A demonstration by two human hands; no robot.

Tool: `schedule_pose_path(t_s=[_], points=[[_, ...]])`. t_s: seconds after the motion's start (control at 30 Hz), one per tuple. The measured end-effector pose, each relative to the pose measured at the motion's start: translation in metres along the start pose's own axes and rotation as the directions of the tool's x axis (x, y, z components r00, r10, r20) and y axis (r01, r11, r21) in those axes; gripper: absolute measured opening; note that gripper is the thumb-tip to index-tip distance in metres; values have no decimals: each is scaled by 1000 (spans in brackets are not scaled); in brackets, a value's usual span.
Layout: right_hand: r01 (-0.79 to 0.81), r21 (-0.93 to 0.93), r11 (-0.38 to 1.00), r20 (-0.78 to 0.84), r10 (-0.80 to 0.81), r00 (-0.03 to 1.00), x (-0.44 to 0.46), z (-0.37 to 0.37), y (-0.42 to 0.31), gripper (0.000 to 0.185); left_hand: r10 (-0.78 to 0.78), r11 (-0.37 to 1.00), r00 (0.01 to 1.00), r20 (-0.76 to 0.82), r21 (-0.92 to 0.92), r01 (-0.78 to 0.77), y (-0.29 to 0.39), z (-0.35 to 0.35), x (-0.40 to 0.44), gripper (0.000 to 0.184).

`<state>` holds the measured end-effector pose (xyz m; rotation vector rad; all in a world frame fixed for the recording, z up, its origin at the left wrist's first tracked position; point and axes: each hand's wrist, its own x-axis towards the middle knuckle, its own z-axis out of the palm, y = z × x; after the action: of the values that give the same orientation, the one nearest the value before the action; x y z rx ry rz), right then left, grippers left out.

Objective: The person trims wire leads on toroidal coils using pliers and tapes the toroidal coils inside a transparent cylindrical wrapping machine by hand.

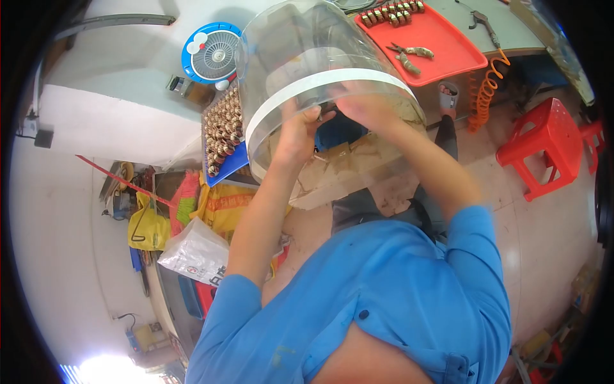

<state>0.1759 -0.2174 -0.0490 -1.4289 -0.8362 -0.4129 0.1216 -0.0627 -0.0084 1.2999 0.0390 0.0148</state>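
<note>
Blue shirt (pixel 364 281) foremost; clear cover (pixel 313 57) beyond

Both bare forearms extend from the shirt to the mouth of the cover, which faces the wearer. I see a white band (pixel 272 105) crossing above the hands.

Left hand (pixel 300 131): thumb and forefinger are curled nearly together on a small dark piece (pixel 324 109), located at the mouth, below the band. Right hand (pixel 364 105): fingertips are obscured near the band; I cannot tell how far they are spread or whether they grip anything. A blue object (pixel 336 133) sits just below both hands.

Left margin: the blue tray (pixel 238 159), bearing rows of brown-and-white parts (pixel 222 128), projects past the front edge of the tabletop (pixel 144 64). Its right side lies close to the cover; contact cannot be confirmed. A blue fan (pixel 217 54) stands behind that tray, beside the cover.

Right margin: the cover overlaps the left edge of the red tray (pixel 441 48) in my view. Pliers (pixel 412 54) lie mid-tray; wound parts (pixel 393 13) line its far left corner. An orange coiled hose (pixel 489 96) hangs off the tabletop's front edge, right of the tray. Tiled floor (pixel 495 182) separates the right arm from the red stool (pixel 547 144).
</note>
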Motion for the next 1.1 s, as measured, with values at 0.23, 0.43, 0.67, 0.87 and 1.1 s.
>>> schedule_pose_path(t_s=[0.23, 0.43, 0.67, 0.87, 1.1], points=[[-516, 129, 847, 93, 508, 856, 3, 9, -28, 38, -9, 981, 1000, -3, 195, 10, 2, -3, 3, 68], [-573, 198, 795, 36, 578, 815, 6, 17, -38, 33, -26, 982, 999, 29, 188, 20, 4, -13, 7, 63], [-642, 169, 748, 124, 630, 767, 15, 19, -45, 30, -42, 985, 999, 11, 168, 40, 5, -14, 7, 64], [-398, 81, 914, 149, 384, 911, 11, 23, -44, 11, -30, 997, 999, 13, 75, 29, 7, -7, 6, 61], [-573, 216, 791, 192, 540, 819, 31, 24, -57, 10, -8, 993, 999, 39, 116, 3, 7, -8, 6, 45]])
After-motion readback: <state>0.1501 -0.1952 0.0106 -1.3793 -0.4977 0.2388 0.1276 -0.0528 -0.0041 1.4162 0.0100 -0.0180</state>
